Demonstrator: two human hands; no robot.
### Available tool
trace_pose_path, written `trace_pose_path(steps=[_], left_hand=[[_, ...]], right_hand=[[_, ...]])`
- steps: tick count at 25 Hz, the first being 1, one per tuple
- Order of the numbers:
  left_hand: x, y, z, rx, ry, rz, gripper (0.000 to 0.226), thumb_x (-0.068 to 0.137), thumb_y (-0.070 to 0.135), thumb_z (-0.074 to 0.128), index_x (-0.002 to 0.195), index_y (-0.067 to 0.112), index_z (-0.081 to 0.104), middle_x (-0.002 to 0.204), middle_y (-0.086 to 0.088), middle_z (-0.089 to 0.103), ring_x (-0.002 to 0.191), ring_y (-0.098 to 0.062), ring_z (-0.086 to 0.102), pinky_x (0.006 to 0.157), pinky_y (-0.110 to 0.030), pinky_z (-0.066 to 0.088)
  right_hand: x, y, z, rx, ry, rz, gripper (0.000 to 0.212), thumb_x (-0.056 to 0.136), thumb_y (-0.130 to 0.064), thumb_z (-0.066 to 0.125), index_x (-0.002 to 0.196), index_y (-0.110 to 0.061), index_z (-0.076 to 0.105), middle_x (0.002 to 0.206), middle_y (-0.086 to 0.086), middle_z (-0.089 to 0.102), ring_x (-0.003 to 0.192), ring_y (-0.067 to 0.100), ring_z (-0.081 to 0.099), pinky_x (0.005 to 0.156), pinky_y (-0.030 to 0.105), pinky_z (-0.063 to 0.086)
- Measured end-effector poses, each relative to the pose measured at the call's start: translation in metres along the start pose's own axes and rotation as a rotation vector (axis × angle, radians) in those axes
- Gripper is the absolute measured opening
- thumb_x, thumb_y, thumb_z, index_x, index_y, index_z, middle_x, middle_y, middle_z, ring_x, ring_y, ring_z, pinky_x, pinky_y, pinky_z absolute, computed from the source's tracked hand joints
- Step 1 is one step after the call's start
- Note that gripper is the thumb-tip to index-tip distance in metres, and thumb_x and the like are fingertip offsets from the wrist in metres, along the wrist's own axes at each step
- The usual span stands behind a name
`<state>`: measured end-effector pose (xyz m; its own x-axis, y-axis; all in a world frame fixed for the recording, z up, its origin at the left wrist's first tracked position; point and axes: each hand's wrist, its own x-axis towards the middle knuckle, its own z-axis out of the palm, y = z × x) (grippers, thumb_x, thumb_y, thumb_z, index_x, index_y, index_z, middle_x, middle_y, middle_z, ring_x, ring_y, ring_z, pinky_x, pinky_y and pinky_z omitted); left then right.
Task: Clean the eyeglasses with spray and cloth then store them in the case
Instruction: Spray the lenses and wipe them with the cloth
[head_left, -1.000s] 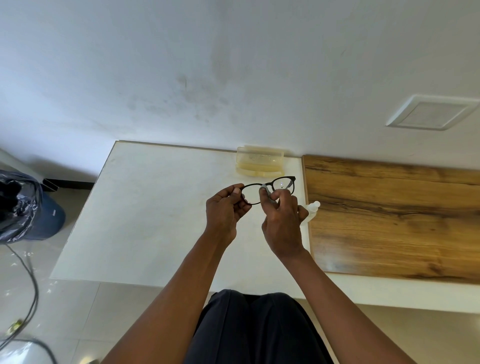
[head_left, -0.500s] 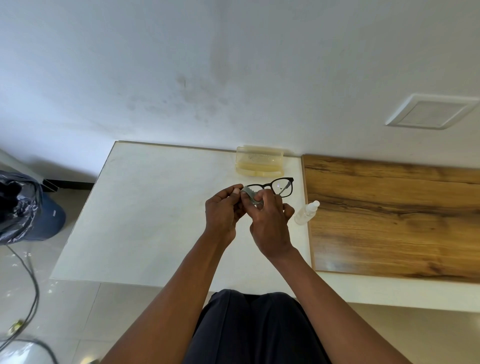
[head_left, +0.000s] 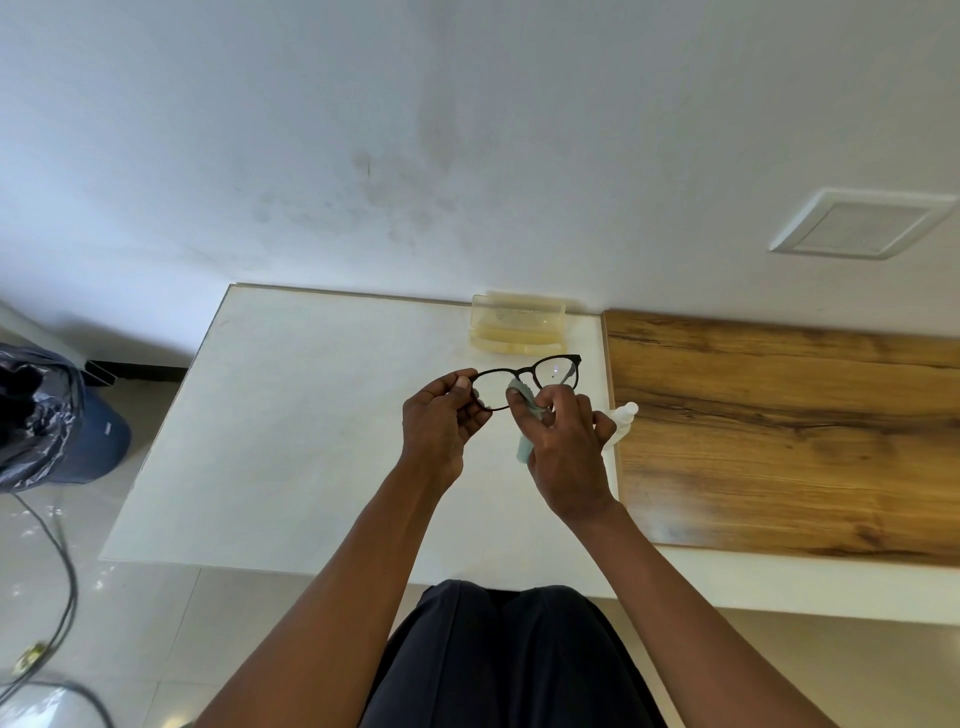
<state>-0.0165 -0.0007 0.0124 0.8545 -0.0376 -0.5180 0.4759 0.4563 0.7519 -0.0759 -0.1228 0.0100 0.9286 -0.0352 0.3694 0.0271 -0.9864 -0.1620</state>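
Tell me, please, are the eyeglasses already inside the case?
No, the eyeglasses are held above the table by both hands, apart from the case.

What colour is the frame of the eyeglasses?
The frame is black, seen best in the head view.

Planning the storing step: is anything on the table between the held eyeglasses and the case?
Nothing visible does. The eyeglasses are held just in front of the case; the spray bottle stands off to the right.
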Motion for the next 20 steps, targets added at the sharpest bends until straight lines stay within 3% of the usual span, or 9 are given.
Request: trace_pose_path(steps=[5, 11, 14, 17, 20], left_hand=[[-0.001, -0.002, -0.001, 0.012, -0.008, -0.004, 0.016, 0.093, 0.005, 0.049, 0.091, 0.006, 0.065, 0.067, -0.007, 0.053, 0.060, -0.015, 0.055, 0.061, -0.025, 0.057], [-0.002, -0.001, 0.001, 0.020, 0.019, -0.002, 0.006, 0.086, 0.003, 0.061, 0.089, 0.007, 0.064, 0.065, -0.006, 0.054, 0.059, -0.015, 0.053, 0.060, -0.023, 0.056], [-0.002, -0.002, 0.001, 0.032, 0.044, 0.003, 0.009, 0.085, 0.001, 0.061, 0.089, 0.008, 0.064, 0.066, -0.006, 0.054, 0.059, -0.015, 0.053, 0.059, -0.022, 0.055], [-0.002, -0.003, 0.000, 0.028, 0.050, 0.005, 0.009, 0.086, 0.001, 0.060, 0.089, 0.009, 0.064, 0.067, -0.006, 0.053, 0.060, -0.015, 0.053, 0.059, -0.023, 0.055], [-0.003, -0.004, 0.001, 0.032, 0.045, 0.008, 0.010, 0.086, 0.001, 0.059, 0.089, 0.009, 0.065, 0.067, -0.006, 0.054, 0.061, -0.016, 0.053, 0.061, -0.024, 0.055]], right_hand=[[0.010, -0.006, 0.002, 0.100, -0.006, 0.078, 0.066, 0.053, 0.023, 0.068, 0.110, -0.007, 0.067, 0.087, 0.020, 0.062, 0.076, 0.036, 0.061, 0.061, 0.043, 0.044], [0.012, -0.001, -0.004, 0.317, 0.108, 0.279, 0.048, 0.072, 0.011, 0.057, 0.116, -0.008, 0.064, 0.093, 0.023, 0.057, 0.083, 0.036, 0.059, 0.069, 0.041, 0.034], [0.009, 0.010, -0.008, 0.373, 0.119, 0.397, 0.052, 0.077, 0.014, 0.056, 0.120, -0.014, 0.061, 0.097, 0.020, 0.053, 0.085, 0.032, 0.056, 0.076, 0.040, 0.028], [0.006, 0.016, -0.010, 0.357, 0.084, 0.435, 0.061, 0.074, 0.019, 0.055, 0.122, -0.017, 0.059, 0.099, 0.018, 0.051, 0.086, 0.028, 0.052, 0.078, 0.039, 0.026], [0.008, 0.019, -0.007, 0.298, -0.007, 0.424, 0.055, 0.080, 0.011, 0.054, 0.125, -0.020, 0.056, 0.105, 0.015, 0.049, 0.096, 0.027, 0.050, 0.078, 0.036, 0.024]])
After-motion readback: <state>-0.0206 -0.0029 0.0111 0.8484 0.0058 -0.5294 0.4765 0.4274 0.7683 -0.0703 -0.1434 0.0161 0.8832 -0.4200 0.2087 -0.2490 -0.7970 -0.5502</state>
